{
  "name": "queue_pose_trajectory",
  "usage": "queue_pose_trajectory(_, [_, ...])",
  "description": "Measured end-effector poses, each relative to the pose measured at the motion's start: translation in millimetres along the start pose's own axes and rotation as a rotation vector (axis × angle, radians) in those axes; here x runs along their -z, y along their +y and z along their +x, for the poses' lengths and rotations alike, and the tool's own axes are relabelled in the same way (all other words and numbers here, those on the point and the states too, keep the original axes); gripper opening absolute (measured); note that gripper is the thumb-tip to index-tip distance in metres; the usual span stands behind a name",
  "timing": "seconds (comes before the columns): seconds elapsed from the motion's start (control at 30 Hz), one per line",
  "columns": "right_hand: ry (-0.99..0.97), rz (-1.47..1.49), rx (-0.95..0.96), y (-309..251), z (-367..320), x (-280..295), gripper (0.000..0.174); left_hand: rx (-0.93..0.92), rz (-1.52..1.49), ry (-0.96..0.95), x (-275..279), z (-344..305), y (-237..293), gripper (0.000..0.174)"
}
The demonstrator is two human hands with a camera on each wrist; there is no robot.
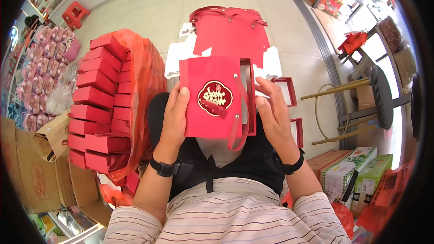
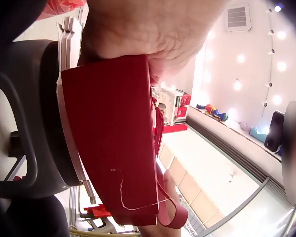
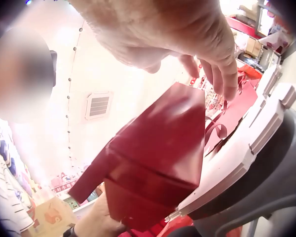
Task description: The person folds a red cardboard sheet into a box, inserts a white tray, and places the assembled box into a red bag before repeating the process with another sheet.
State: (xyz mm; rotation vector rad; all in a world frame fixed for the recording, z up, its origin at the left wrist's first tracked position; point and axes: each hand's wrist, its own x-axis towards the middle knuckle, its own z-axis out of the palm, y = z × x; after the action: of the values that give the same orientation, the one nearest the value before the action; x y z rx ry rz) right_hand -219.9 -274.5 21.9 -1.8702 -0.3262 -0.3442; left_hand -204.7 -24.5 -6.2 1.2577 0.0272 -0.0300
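A red gift box [image 1: 199, 124] with a round dark-red and gold emblem [image 1: 217, 91] lies over the lap in the head view. A red strap [image 1: 237, 131] with metal studs runs along its right side. My left hand [image 1: 173, 115] grips the left edge, thumb on the top face. In the left wrist view that hand [image 2: 148, 32] is against the end of the red box [image 2: 108, 133]. Beside the right side, my right hand [image 1: 275, 117] has loosely bent fingers. The right wrist view shows this hand [image 3: 172, 34] apart from the box [image 3: 158, 143].
Flat red pieces with straps [image 1: 233, 31] lie ahead on a white stand [image 1: 177, 58]. Several red boxes [image 1: 95, 97] fill an orange plastic bag [image 1: 151, 72] at left. Two open red frames [image 1: 291, 91] are at right, near a stool [image 1: 382, 97] and cartons [image 1: 346, 167].
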Motion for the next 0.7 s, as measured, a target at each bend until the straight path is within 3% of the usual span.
queue_pose_trajectory(0.13, [-0.115,0.137,-0.050,-12,6,-9,0.047,-0.056,0.018,0.049,1,-3,2,0.054])
queue_pose_trajectory(0.27, [-0.210,0.304,-0.273,-17,5,-25,0.050,-0.094,0.020,0.106,3,-5,-4,0.053])
queue_pose_trajectory(0.3, [-0.208,0.233,-0.167,-9,6,-32,0.053,-0.110,0.036,0.116,3,-6,-3,0.053])
queue_pose_trajectory(0.43, [-0.209,0.291,-0.256,0,18,-41,0.058,-0.184,0.047,0.130,6,-13,9,0.054])
queue_pose_trajectory(0.57, [-0.327,0.355,-0.421,-15,34,-54,0.062,-0.213,0.071,0.136,26,-15,21,0.055])
queue_pose_trajectory(0.7, [-0.367,0.457,-0.370,-21,47,-74,0.066,-0.171,0.174,0.073,78,-13,46,0.070])
